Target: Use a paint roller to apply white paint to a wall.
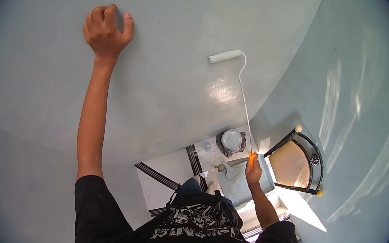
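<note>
My right hand grips the orange handle of a paint roller. Its long thin wire frame runs up to a white roller sleeve, which is at the pale grey-green wall; whether it touches the surface I cannot tell. A shiny patch shows on the wall just below the sleeve. My left hand is raised at the upper left, against or close to the wall, fingers curled and thumb apart, with nothing visible in it. Below my right hand lies a grey paint tray with a broad scraper or brush on it.
A lidded paint bucket stands on dark cloth or plastic in the corner, with a small clear bottle beside it. A metal-framed chair stands against the right wall. The white floor has dark striped bands.
</note>
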`<state>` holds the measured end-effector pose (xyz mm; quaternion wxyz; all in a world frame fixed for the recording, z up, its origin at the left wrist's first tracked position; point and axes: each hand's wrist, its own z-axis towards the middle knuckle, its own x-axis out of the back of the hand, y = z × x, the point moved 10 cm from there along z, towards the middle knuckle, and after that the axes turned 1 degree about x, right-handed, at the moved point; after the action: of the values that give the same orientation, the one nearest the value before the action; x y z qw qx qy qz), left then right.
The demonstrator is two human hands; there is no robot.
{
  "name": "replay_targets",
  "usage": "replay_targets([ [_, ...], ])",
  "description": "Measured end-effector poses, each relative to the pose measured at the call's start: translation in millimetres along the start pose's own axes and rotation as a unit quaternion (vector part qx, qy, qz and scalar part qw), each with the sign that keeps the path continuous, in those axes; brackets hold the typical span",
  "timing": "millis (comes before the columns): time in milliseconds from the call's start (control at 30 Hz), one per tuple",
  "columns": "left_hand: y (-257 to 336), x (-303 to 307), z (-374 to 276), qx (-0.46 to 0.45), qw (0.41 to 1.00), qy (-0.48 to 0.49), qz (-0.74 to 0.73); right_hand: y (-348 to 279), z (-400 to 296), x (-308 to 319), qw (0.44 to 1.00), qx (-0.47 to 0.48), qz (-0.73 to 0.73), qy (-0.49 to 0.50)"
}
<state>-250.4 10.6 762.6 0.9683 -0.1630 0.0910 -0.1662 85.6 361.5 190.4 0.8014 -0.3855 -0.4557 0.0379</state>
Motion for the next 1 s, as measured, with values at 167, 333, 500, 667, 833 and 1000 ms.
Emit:
replay_targets([
  [167, -1, -1, 1, 0.008, 1.0, -0.016, -0.02, -86, 92, 50, 0.984, 0.122, 0.024, 0.128],
  [333, -6, -2, 0, 0.012, 0.995, 0.019, -0.096, -112, 110, 49, 0.98, 0.141, 0.021, 0.138],
  [500, -20, 18, -17, 0.027, 0.987, 0.05, -0.149, -54, 12, 2, 0.996, 0.073, 0.002, 0.055],
  [667, -43, 30, -27, 0.038, 0.999, -0.004, 0.022, -5, -50, -24, 0.999, -0.002, -0.047, -0.005],
  [833, -48, 22, -26, 0.069, 0.997, -0.006, 0.03, -19, -6, 2, 0.998, 0.043, -0.028, 0.032],
  [1000, -50, 13, -33, 0.087, 0.995, -0.029, 0.049, -83, 67, 29, 0.993, 0.089, -0.007, 0.082],
])
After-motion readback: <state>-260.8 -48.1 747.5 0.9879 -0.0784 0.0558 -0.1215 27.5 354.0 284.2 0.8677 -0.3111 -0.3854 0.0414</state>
